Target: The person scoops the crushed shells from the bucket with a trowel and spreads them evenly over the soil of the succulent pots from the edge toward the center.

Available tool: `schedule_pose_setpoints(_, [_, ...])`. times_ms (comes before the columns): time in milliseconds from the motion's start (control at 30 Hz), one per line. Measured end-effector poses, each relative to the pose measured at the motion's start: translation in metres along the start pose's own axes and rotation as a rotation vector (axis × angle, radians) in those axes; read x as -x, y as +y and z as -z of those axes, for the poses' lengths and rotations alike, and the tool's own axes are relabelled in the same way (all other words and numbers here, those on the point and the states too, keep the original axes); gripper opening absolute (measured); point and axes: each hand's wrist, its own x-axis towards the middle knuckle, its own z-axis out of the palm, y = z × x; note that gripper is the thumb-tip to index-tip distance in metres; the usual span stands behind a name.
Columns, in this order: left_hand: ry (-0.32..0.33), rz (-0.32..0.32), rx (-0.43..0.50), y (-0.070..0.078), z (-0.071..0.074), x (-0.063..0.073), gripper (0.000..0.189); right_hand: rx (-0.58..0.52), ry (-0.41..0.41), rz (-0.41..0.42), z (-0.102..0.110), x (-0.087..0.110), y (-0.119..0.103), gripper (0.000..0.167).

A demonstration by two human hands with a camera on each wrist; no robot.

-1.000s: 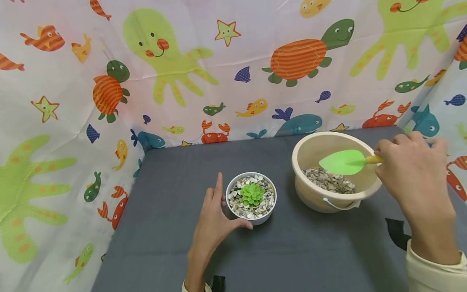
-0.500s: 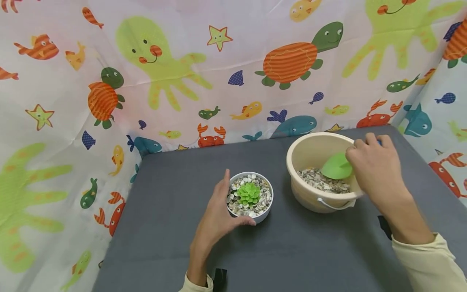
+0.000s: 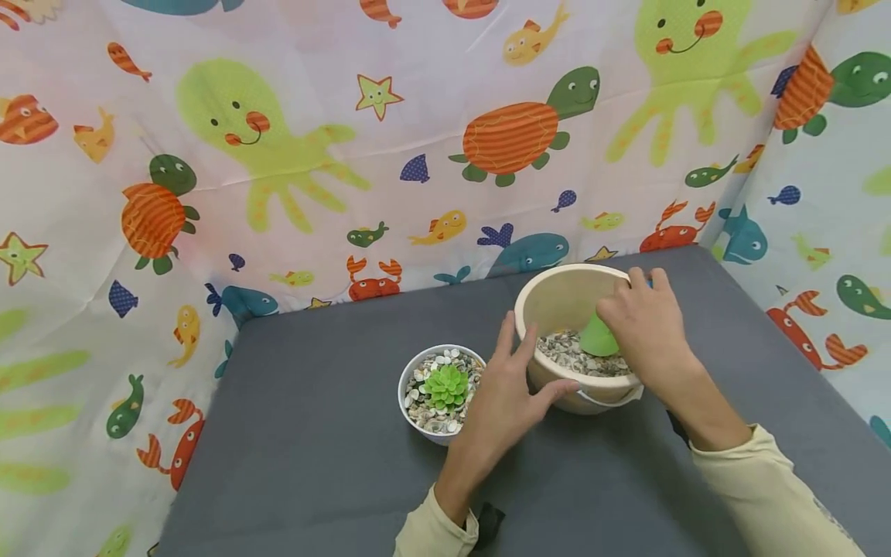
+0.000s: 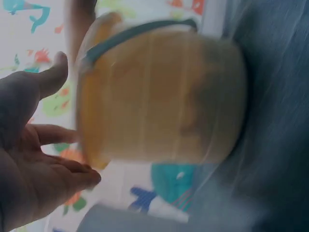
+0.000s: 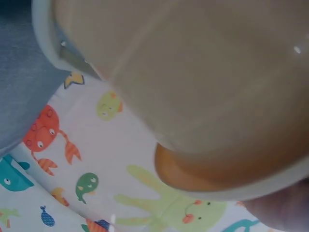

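My right hand (image 3: 643,325) grips a toy trowel by its handle over the cream bucket (image 3: 557,290). The trowel's green blade (image 3: 599,338) points down into the bits of shell and gravel (image 3: 574,356) inside. At the bucket's near left side is my left hand (image 3: 504,394), fingers spread and thumb apart, fingertips right at the rim. The left wrist view shows this left hand (image 4: 48,159) beside the bucket (image 4: 159,96) with nothing in its grasp. A white bowl (image 3: 404,387) of shells with a green succulent (image 3: 446,387) stands left of that hand, partly covered by it.
Grey cloth (image 3: 313,433) covers the table. A curtain (image 3: 313,116) printed with sea animals hangs behind and along both sides. The bucket's white handle (image 3: 605,401) hangs down at its front.
My left hand has left the bowl and moved right to the bucket. My right hand has lowered the trowel into the bucket. The head view has swung to the right.
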Motion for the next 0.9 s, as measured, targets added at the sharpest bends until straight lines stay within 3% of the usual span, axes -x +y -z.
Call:
schedule_pose_setpoints(167, [0.050, 0.050, -0.003, 0.004, -0.014, 0.001, 0.088, 0.006, 0.057, 0.019, -0.009, -0.006, -0.002, 0.021])
schedule_pose_setpoints(333, [0.099, 0.024, 0.012, 0.004, -0.019, -0.002, 0.082, 0.002, 0.085, 0.061, -0.017, -0.010, -0.002, 0.020])
schedule_pose_setpoints(533, [0.111, 0.015, 0.024, 0.003, -0.021, -0.003, 0.081, -0.159, 0.118, 0.087, -0.026, -0.012, 0.003, 0.024])
schedule_pose_setpoints(733, [0.108, 0.026, 0.044, 0.003, -0.024, -0.002, 0.083, -0.395, 0.023, -0.022, -0.017, 0.001, 0.018, 0.015])
schedule_pose_setpoints(900, [0.128, 0.024, 0.027, 0.002, -0.025, -0.001, 0.086, -0.468, 0.029, -0.126, -0.005, 0.014, 0.021, 0.018])
